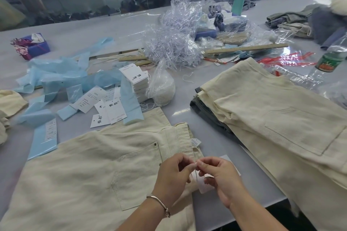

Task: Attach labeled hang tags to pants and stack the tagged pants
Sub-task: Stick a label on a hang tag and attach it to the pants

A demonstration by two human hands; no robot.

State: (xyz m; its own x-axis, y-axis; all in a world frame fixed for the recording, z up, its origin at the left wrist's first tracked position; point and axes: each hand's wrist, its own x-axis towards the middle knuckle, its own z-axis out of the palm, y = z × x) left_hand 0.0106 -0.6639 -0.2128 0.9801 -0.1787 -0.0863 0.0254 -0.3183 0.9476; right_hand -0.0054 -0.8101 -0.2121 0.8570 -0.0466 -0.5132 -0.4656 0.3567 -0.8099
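The cream pants (93,165) lay flat on the counter (187,110) before us, waistband toward the middle. At that waistband our left hand (172,174) and right hand (219,178) met, the grip of each closed — finger and thumb pinching a thin white string (194,171). A hang tag (206,187) lay under the right hand, mostly hidden. We judged the tying half done; knotting and stacking remained.

To the right sat the stack of pants (272,118), several cream pairs over a grey one; whether each carried a tag we could not tell. Loose hang tags (110,110) and a neat pile of tags (137,80) waited beyond the waistband, so more pairs likely remained.

A clear zip bag (163,88) held white string — a larger clear bag (180,24) spilled plastic fasteners. A blue box (35,46) held something white.
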